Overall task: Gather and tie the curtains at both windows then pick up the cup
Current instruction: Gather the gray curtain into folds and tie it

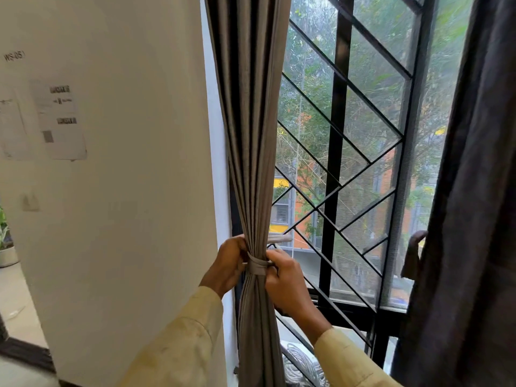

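Grey curtain [251, 135] hangs gathered beside white wall [125, 177], band [258, 266] wrapped round it. My left hand [227, 265] curls its fingers round the bundle; right hand [287, 283] fingers pinch the band. Window grille [336, 135] close behind; dark curtain [474, 219] well right.

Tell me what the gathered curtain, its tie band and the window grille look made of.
The curtain: woven fabric, grey-brown with a slight sheen, hanging in soft folds. The tie band: seemingly matching cloth, wrapped flat and creased. The window grille: probably black painted metal, thin straight rigid bars.
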